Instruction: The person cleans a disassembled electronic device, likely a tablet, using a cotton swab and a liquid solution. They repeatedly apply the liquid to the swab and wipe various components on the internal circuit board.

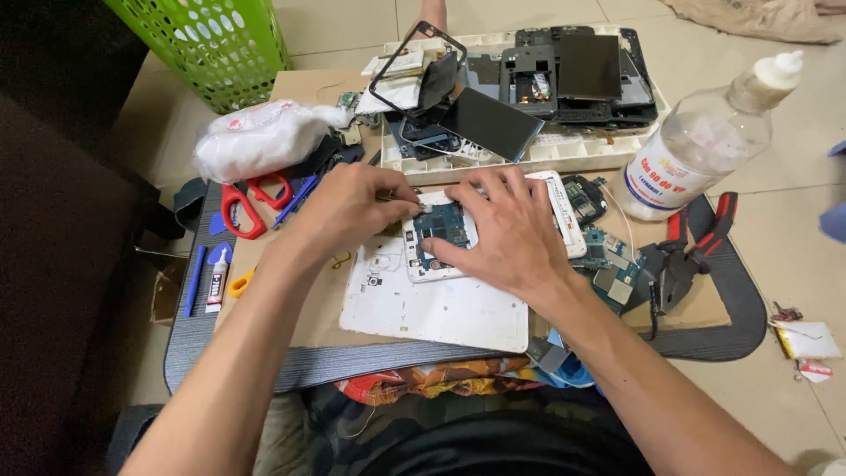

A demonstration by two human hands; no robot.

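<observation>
On the low counter (291, 339), covered with a sheet of brown cardboard, we work at an opened white phone frame with a blue-green circuit board (445, 231) inside it. It lies on a flat white plastic back cover (436, 308), near the middle of the counter.

We judge that the step in hand is the loosening or lifting of something at the top left corner of the board. Our left hand (348, 207) comes from the left, the wrist is low and the fingers are bent together in a pinch at this corner. The grip is nearly closed on something small and thin, maybe a little tool or a metal part, but we cannot tell which. Our right hand (507, 231) lies flat over the right half of the frame, fingers spread and pointing to the left, and presses it down; it grasps nothing, it only steadies.

The next move, in our opinion, asks for a fine and slow pull with the left fingertips while the right hand keeps the frame from sliding, because the board looks delicate.

Around us lie red-handled scissors (242, 204), a white plastic bag (260, 137), a clear plastic bottle with a white cap (705, 145), red-handled black pliers (692, 256), and a white tray full of dark phone parts (529, 97). A green plastic basket (207, 44) stands on the floor behind.
</observation>
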